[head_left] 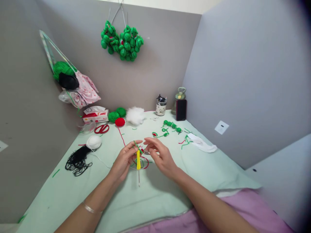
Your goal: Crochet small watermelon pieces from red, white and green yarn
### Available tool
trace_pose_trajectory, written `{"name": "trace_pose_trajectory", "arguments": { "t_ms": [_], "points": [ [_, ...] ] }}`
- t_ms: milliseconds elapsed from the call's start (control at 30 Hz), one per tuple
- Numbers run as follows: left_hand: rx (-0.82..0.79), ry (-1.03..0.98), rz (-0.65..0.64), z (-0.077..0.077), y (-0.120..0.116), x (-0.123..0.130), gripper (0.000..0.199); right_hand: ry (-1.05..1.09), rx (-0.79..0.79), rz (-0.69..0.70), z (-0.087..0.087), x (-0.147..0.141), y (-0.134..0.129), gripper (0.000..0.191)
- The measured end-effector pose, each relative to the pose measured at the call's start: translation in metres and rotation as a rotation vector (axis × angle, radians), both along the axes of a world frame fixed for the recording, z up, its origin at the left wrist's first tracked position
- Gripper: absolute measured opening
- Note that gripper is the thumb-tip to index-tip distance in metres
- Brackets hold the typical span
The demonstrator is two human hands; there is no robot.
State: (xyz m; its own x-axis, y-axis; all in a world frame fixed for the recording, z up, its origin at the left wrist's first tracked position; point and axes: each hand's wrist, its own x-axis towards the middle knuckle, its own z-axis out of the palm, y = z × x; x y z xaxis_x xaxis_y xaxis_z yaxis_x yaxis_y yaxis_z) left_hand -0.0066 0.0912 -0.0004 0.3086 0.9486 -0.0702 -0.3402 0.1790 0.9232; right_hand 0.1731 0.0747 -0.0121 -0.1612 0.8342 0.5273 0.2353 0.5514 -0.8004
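My left hand (125,158) is closed, pinching a small green, red and white crochet piece (141,150) at its fingertips, with green yarn round the index finger. A crochet hook with a yellow handle (138,160) hangs just below the piece, its metal end pointing down. Close on the right, my right hand (161,157) has its fingers curled towards the piece. Something thin and greyish shows under those fingers, too small to make out. Beneath the hands lie loops of red, green and white yarn (145,162).
Red yarn ball (120,122), green balls (113,116), stuffing (135,116) and scissors (101,129) lie at the back. White yarn ball (93,142) and black yarn (79,160) are left. Crocheted green pieces (172,125), a jar (160,106) and a phone (181,110) stand right.
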Motion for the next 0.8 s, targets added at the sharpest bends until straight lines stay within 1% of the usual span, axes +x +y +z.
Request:
{"name": "trace_pose_trajectory", "arguments": {
  "t_ms": [67,133,267,400,467,533,633,700,800],
  "points": [
    [0.013,0.016,-0.007,0.001,-0.002,-0.001,0.038,0.076,-0.178,-0.015,0.002,0.002,0.004,0.032],
    [0.033,0.031,-0.018,0.002,-0.004,0.0,0.041,0.093,-0.284,0.012,0.002,0.002,0.008,0.031],
    [0.059,0.059,-0.008,0.0,-0.005,0.003,0.045,0.11,-0.363,0.08,-0.004,0.0,0.014,0.025],
    [0.058,0.076,0.032,-0.006,-0.002,0.004,0.044,0.15,-0.355,0.046,-0.003,-0.001,0.011,0.018],
    [0.055,0.078,0.068,-0.01,0.0,0.004,0.042,0.157,-0.376,0.061,-0.001,-0.001,0.009,0.021],
    [0.048,0.081,0.099,-0.013,0.002,0.004,0.041,0.167,-0.431,0.119,0.0,-0.001,0.009,0.031],
    [0.023,0.08,0.089,-0.016,0.003,0.005,0.042,0.207,-0.516,0.2,-0.001,0.001,0.011,0.045],
    [0.006,0.06,0.069,-0.016,0.002,0.006,0.042,0.253,-0.548,0.201,-0.003,0.002,0.014,0.048],
    [-0.012,0.008,0.06,-0.014,0.0,0.008,0.038,0.319,-0.564,0.164,-0.005,0.004,0.016,0.048]
  ]
}}
